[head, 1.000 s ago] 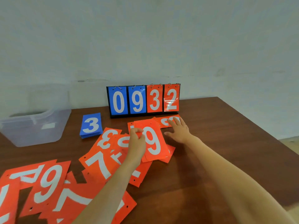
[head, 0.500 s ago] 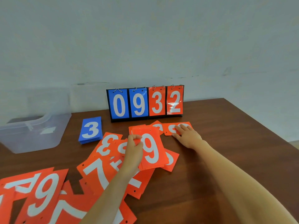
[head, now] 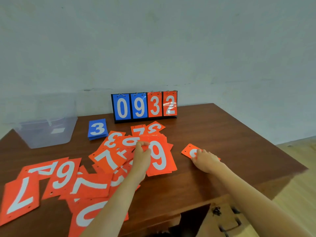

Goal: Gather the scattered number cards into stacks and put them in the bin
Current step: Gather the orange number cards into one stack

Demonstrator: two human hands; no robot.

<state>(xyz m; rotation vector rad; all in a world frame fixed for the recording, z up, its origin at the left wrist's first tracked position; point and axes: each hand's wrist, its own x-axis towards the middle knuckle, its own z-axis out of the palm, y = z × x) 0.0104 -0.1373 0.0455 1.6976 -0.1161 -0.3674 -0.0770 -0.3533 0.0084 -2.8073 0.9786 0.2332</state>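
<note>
My left hand (head: pixel 142 153) pinches the left edge of a small stack of orange cards (head: pixel 159 158) with a white 9 on top, held just over the table. To its right, my right hand (head: pixel 204 159) rests with curled fingers on a single orange card (head: pixel 190 150) lying apart on the wood. Several more orange number cards (head: pixel 65 178) lie scattered across the left and middle of the table. A neat blue stack showing a 3 (head: pixel 97 129) sits behind them. The clear plastic bin (head: pixel 46 132) stands at the far left.
A flip scoreboard (head: pixel 145 106) reading 0932 stands at the back against the wall. The brown table (head: pixel 230 134) ends at the right, with a drawer handle (head: pixel 229 223) below the front edge.
My right hand slid one orange card from near the scoreboard out to the right and toward me. My left hand kept hold of the 9 stack, almost still.
</note>
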